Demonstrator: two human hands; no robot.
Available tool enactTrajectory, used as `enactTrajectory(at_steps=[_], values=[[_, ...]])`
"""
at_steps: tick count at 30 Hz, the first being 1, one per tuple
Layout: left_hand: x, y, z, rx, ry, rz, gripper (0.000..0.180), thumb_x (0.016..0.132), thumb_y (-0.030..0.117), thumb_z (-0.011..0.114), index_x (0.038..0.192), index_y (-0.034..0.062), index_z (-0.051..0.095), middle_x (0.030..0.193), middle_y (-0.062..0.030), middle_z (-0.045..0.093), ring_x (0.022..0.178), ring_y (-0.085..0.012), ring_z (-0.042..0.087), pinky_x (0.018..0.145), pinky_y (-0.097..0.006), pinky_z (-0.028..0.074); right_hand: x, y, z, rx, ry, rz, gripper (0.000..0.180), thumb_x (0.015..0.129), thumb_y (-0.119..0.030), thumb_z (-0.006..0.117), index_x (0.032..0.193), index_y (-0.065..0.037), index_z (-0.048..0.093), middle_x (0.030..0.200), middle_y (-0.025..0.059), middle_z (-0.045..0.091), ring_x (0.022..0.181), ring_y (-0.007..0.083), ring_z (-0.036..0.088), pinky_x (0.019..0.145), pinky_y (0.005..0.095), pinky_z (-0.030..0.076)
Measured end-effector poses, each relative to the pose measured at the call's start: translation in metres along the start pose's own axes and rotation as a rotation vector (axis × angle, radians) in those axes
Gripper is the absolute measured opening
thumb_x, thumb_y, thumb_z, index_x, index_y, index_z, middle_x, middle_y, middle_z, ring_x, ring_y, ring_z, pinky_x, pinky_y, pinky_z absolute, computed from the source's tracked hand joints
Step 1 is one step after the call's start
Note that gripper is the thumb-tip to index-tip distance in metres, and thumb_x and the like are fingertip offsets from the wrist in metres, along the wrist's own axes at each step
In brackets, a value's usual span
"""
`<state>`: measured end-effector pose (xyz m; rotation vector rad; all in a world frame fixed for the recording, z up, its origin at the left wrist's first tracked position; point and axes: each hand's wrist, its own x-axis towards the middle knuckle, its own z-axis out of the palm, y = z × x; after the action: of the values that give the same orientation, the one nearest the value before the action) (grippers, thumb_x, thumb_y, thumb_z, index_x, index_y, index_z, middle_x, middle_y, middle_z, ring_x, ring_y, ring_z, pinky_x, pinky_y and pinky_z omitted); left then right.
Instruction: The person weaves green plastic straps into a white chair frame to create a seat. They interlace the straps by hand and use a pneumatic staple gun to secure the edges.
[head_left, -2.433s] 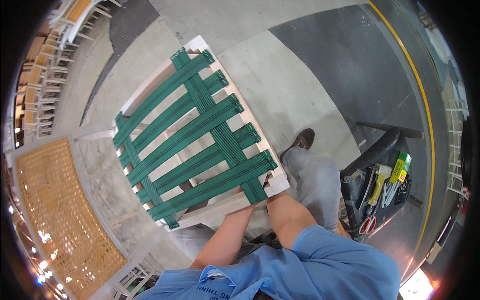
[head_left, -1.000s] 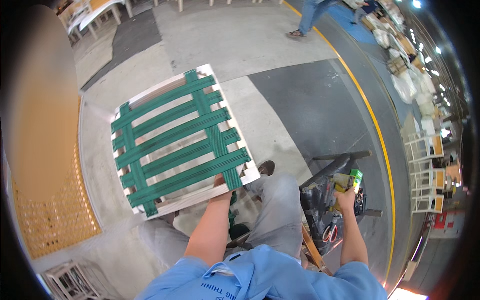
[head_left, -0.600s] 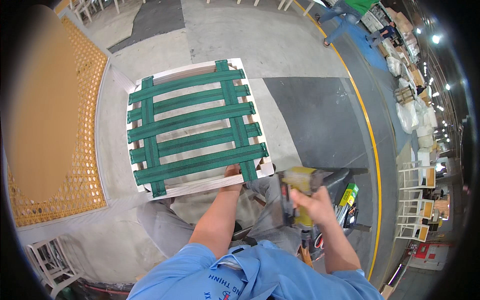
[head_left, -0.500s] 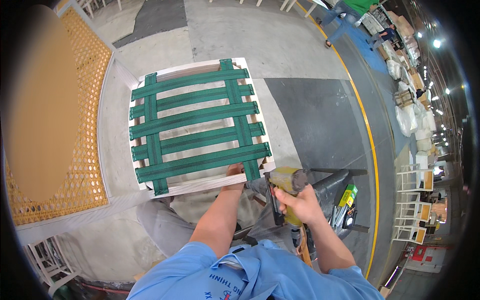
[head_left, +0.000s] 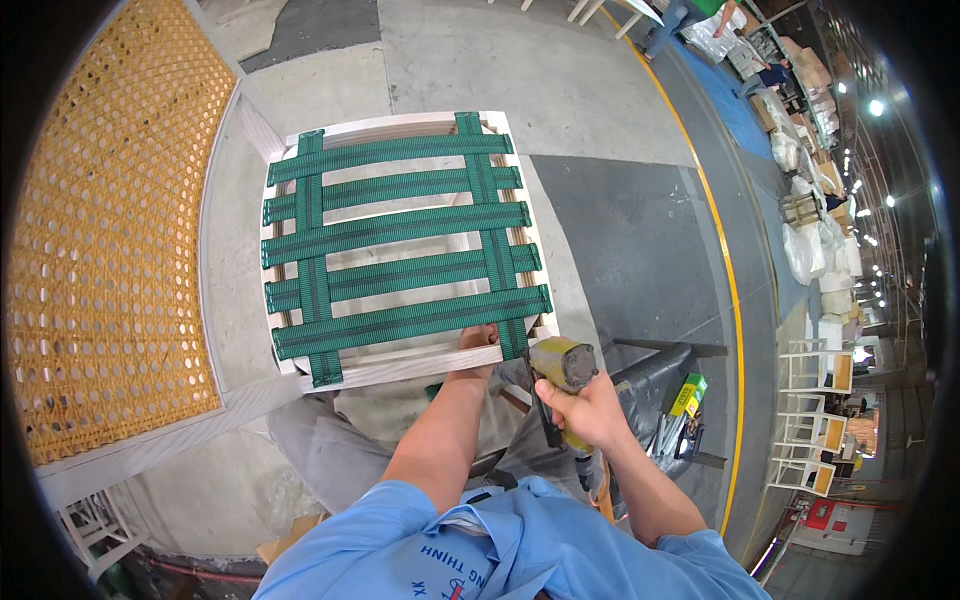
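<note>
Head view: left hand (head_left: 478, 340) clamped on near rail of frame (head_left: 400, 235), fingers curled over the pale wood edge just beside the right vertical green strap. Frame propped on the knees, tilted up toward the camera; green webbing (head_left: 400, 268) woven across it, five horizontal bands, two vertical.

Right hand (head_left: 590, 408) closed tight round grip of stapler (head_left: 562, 365), olive-yellow head pointing up-left, nose near the frame's near-right corner, not touching yet.

Change vs half a second ago: stapler pulled in a little closer to the corner, frame swung squarer to the camera. Vs a second ago: right hand was down at the tool rack (head_left: 680, 415) to the right, now back up with tool in hand. Left hand grip unchanged throughout.

Judgement: pick-up done, tool in approach. Strap ends at near rail look like the target; nose needs to seat flat on wood before firing. Left fingers sit close to the likely firing line – risk.

Cane panel (head_left: 100, 230) leaning at left, untouched. White chairs (head_left: 815, 420) far right.
</note>
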<state>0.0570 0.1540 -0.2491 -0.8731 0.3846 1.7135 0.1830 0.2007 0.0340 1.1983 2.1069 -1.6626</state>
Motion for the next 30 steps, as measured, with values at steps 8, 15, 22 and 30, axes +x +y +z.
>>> enactTrajectory(at_steps=[8,15,22,30], values=[[0.000,-0.001,0.001,0.014,0.014,0.012,0.037,0.106,0.035,0.052,0.130,0.0083,0.063,0.104,-0.0134,0.072,0.087,-0.0326,0.071,0.069,-0.045,0.061,-0.001,0.001,0.007,-0.023,-0.037,0.094,0.062,0.092,-0.026,0.082,0.144,-0.004,0.055,0.092,0.0031,0.069,0.061,0.0085,0.059,0.057,0.0281,0.052],[-0.004,-0.004,-0.001,0.046,0.008,0.006,0.037,0.106,0.035,0.052,0.131,0.0088,0.062,0.103,-0.0134,0.072,0.087,-0.0329,0.071,0.068,-0.046,0.060,-0.005,0.000,0.017,-0.029,-0.052,0.065,0.064,0.093,-0.026,0.082,0.146,-0.006,0.054,0.093,0.0040,0.069,0.063,0.0091,0.060,0.055,0.0275,0.051],[-0.032,-0.005,-0.009,0.368,0.016,-0.099,0.037,0.106,0.035,0.053,0.131,0.0094,0.062,0.102,-0.0133,0.072,0.086,-0.0333,0.071,0.067,-0.046,0.060,-0.029,0.000,-0.009,0.169,-0.009,-0.115,0.064,0.096,-0.019,0.078,0.151,-0.006,0.047,0.091,0.0026,0.066,0.061,0.0093,0.059,0.053,0.0256,0.049],[-0.137,-0.028,-0.023,2.054,-0.119,0.356,0.043,0.102,0.028,0.059,0.139,0.0071,0.061,0.121,-0.0197,0.073,0.114,-0.0371,0.068,0.105,-0.046,0.049,-0.045,0.017,-0.028,0.227,0.068,-0.185,0.067,0.097,-0.018,0.077,0.154,-0.005,0.044,0.091,0.0037,0.065,0.062,0.0106,0.059,0.053,0.0272,0.050]])
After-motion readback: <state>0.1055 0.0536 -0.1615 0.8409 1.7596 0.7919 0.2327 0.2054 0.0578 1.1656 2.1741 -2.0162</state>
